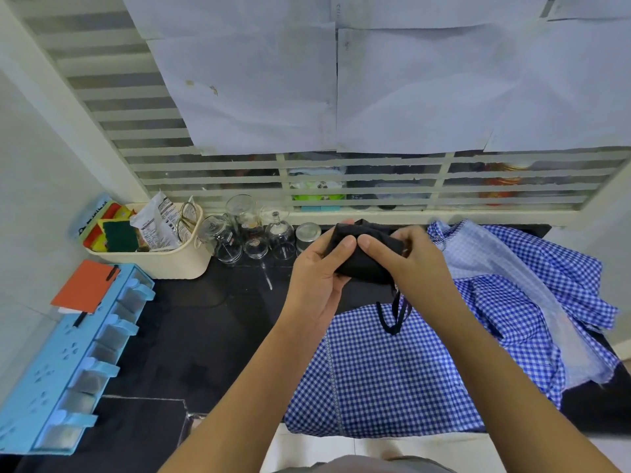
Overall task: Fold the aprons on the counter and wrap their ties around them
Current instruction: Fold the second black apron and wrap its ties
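Head view is showing a black apron [367,256], folded into a small bundle, being held above the dark counter [205,319] at its far middle. The left hand [319,268] and right hand [415,264] are both curling their fingers around it, thumbs meeting on top, while its tie [392,315] is dangling over a blue checked apron [386,377] lying near. More checked aprons [532,295] are lying heaped at the right. At far left a cream basket [164,264] is holding a green sponge [119,235], packets [158,223] and spectacles [187,220], with glasses [246,233] standing upturned beside it.
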`<state>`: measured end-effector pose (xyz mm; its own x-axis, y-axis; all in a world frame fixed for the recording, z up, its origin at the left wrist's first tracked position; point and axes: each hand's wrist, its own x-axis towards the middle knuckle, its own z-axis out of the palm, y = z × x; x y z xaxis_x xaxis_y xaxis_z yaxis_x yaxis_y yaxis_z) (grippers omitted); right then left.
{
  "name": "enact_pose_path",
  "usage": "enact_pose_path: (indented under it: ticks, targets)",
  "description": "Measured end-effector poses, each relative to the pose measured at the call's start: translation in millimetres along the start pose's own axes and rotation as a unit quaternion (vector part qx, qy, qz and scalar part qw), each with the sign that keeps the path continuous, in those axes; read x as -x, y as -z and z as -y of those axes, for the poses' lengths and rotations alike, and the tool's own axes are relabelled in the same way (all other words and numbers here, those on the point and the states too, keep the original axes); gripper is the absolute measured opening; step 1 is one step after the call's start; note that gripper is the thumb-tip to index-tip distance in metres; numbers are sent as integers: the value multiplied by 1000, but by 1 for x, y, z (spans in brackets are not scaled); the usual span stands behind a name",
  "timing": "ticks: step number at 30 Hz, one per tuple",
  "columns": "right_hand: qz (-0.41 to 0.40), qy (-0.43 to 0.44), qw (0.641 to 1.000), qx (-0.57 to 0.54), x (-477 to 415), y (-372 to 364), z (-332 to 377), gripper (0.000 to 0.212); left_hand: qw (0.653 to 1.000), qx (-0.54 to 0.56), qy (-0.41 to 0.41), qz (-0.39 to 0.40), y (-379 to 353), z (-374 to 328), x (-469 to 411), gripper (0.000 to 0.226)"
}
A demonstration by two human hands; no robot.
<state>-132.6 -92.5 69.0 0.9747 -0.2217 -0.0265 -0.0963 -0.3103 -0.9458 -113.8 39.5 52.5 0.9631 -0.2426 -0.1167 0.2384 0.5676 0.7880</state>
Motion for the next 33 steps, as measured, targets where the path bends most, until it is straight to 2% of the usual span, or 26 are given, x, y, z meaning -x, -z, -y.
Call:
enact_pose_path:
  ticks: [2, 3, 5, 7, 9, 11, 13, 16, 19, 20, 22, 24, 26, 30, 33]
  targets:
    - [100, -81, 989, -74, 3, 4, -3, 47, 1000, -14, 6, 10, 3, -1, 1, 30]
    - [125, -96, 983, -99, 4, 5, -4, 45, 1000, -21, 11, 14, 5, -1, 1, 30]
    - [120, -74, 977, -157, 7, 5, -7, 28, 999, -35, 25, 25, 9, 0, 3, 30]
    - [86, -42, 979, -180, 10, 2, -11, 20, 998, -52, 33, 23, 13, 1, 6, 29]
    - [49, -22, 992, -112, 8, -1, -18, 17, 996, -76, 41, 14, 17, 2, 9, 27]
    - [51, -14, 998, -39, 5, -3, -23, 25, 993, -106, 58, 5, 23, 2, 12, 28]
    - [77, -11, 997, 13, 3, -2, -25, 35, 985, -145, 91, 3, 28, -2, 13, 29]
    - [131, -6, 989, 66, 0, 0, -26, 36, 964, -219, 147, 33, 33, -7, 13, 23]
    - [163, -4, 980, 112, -6, 1, -26, 47, 946, -279, 157, 48, 35, -8, 15, 15]
    - [166, -21, 982, 82, -7, 3, -25, 47, 943, -294, 146, 59, 37, -9, 15, 15]
    - [185, -83, 976, -77, -11, 8, -28, 37, 940, -305, 123, 92, 41, -14, 16, 23]
    - [207, -150, 935, -244, -16, 14, -34, 18, 941, -298, 111, 114, 45, -19, 17, 28]
    - [203, -192, 916, -289, -21, 22, -40, 17, 940, -303, 100, 117, 49, -21, 16, 28]
    - [208, -187, 956, -84, -24, 37, -46, 19, 939, -328, 65, 86, 53, -18, 16, 27]
    - [204, -146, 965, 82, -24, 45, -42, 29, 937, -331, 64, 85, 54, -17, 15, 31]
